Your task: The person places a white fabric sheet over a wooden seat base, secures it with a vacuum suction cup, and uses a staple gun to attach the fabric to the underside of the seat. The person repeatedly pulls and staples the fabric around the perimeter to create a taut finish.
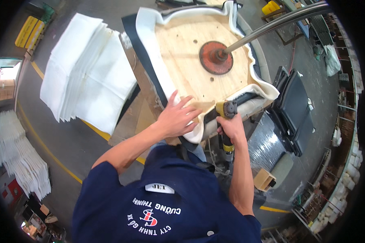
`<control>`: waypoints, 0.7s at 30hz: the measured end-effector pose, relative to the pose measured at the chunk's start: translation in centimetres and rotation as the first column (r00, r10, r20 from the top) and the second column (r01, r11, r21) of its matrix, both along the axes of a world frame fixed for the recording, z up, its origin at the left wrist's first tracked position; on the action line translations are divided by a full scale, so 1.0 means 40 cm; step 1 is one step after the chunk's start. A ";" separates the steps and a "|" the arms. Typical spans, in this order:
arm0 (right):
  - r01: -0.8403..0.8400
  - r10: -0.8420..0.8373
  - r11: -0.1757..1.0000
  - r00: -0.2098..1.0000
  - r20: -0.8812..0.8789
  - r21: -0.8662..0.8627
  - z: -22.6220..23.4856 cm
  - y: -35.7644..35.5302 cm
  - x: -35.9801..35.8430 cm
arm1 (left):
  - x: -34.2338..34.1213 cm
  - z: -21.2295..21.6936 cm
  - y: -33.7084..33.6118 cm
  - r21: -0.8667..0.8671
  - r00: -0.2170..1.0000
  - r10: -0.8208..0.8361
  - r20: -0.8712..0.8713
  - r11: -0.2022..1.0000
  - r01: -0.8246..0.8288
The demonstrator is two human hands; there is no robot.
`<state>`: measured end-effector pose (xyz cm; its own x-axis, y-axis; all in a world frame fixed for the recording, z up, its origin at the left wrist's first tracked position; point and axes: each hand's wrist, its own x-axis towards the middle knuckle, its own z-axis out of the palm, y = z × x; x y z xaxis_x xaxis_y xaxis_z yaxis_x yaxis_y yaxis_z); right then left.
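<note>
Lying in a fanned stack well left of the left hand (175, 119) are large white sheets (71, 60). The left hand comes next, open with fingers spread and gripping nothing, resting on the white padding (146, 24) at the near corner of a pale wooden panel (178, 52). The panel lies beyond both hands, bare face up, the padding turned up around its rim and dark fabric (144, 56) outside that; with the fisheye bend I cannot tell its long axis. Farther off than the hands, a red disc (215, 57) sits on the panel, a metal rod (280, 26) running from it toward the upper right. Just right of the left hand, the right hand (233, 128) is closed around the handle of a yellow-and-black power tool (223, 108). Its head is at the panel's near edge and its long axis runs back toward the person; where its nose points is unclear. Right of the right hand lie black cushions (296, 105)
</note>
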<state>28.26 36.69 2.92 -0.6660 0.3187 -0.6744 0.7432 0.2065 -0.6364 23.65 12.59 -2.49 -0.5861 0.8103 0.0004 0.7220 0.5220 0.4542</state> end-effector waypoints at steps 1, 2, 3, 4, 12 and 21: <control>-0.032 0.032 0.999 0.999 -0.043 0.012 -0.003 0.013 0.010 | -0.004 0.003 -0.033 0.032 0.998 0.036 -0.056 0.999 -0.034; 0.008 -0.005 0.999 0.998 -0.060 0.046 -0.022 0.031 0.027 | 0.001 -0.020 -0.061 0.062 0.997 0.044 -0.064 0.997 -0.041; -0.029 0.029 0.999 1.000 -0.007 0.031 -0.006 0.044 0.016 | 0.012 -0.086 -0.073 0.125 0.994 0.072 -0.082 0.990 -0.061; -0.058 0.058 0.997 0.998 -0.003 0.053 -0.026 0.057 0.008 | 0.036 -0.161 -0.091 0.113 0.986 0.061 -0.154 0.993 -0.043; -0.124 0.125 0.992 0.934 -0.336 0.023 -0.006 0.237 0.084 | 0.168 -0.182 0.090 0.211 0.944 0.198 -0.263 0.967 -0.144; 0.254 -0.074 0.954 0.710 -0.700 0.157 -0.132 0.317 0.337 | 0.086 0.024 0.140 -0.126 0.934 0.047 -0.355 0.987 -0.098</control>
